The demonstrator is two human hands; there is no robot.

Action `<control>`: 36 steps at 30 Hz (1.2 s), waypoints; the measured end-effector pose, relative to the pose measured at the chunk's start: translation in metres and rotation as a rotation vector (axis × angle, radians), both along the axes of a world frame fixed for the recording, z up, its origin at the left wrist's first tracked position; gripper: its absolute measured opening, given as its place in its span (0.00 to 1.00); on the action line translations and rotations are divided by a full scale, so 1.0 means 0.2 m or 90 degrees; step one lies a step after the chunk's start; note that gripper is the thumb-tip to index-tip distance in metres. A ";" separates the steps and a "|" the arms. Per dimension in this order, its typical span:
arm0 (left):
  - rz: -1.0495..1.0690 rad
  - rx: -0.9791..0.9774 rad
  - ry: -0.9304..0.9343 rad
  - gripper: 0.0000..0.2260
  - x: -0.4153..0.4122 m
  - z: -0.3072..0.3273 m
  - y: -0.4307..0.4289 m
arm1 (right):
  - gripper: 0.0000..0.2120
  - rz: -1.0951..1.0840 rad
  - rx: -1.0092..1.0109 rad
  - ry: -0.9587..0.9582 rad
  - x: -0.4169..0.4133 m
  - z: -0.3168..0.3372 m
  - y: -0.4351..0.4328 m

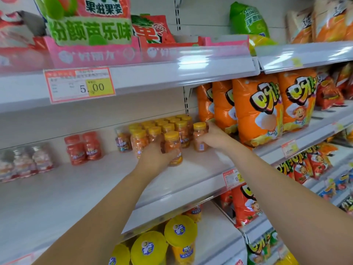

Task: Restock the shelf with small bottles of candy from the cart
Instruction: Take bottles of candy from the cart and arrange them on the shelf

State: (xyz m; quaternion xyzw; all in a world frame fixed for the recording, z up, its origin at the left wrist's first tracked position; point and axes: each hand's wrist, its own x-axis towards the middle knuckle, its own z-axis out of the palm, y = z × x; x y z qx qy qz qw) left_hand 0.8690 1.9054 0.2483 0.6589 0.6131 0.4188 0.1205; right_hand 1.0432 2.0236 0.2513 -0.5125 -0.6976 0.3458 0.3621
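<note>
Both arms stretch forward over the shelf [76,188]. The left hand [157,156] grips a bottle [173,144]; the right hand [213,137] grips a second bottle [199,137].

Big orange snack bags [256,109] stand upright at 3 o'clock, pressed side by side. At 10 o'clock a red-framed price label [80,85] reads 5.00. Above it, at 11 o'clock, sits a pink display box [91,52] carrying a card with green lettering. A green bag [248,20] is at 1 o'clock. Yellow-lidded tubs [180,229] are at 6 o'clock, and red snack bags [244,203] at 5 o'clock.
</note>
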 end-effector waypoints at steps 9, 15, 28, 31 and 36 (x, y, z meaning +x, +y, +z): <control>0.034 0.014 -0.022 0.19 -0.04 -0.03 0.00 | 0.26 -0.087 0.007 -0.053 -0.08 0.07 0.02; 0.041 0.017 -0.014 0.22 -0.04 -0.03 0.01 | 0.30 -0.133 0.029 -0.130 -0.06 0.01 0.03; 0.041 0.021 0.003 0.21 -0.05 -0.04 0.02 | 0.11 -0.165 0.127 -0.352 -0.15 -0.03 0.12; 0.042 0.018 0.004 0.21 -0.05 -0.04 0.02 | 0.18 -0.185 0.138 -0.329 -0.17 -0.05 0.18; 0.046 0.022 0.004 0.21 -0.05 -0.04 0.03 | 0.15 -0.146 0.108 -0.302 -0.17 -0.04 0.14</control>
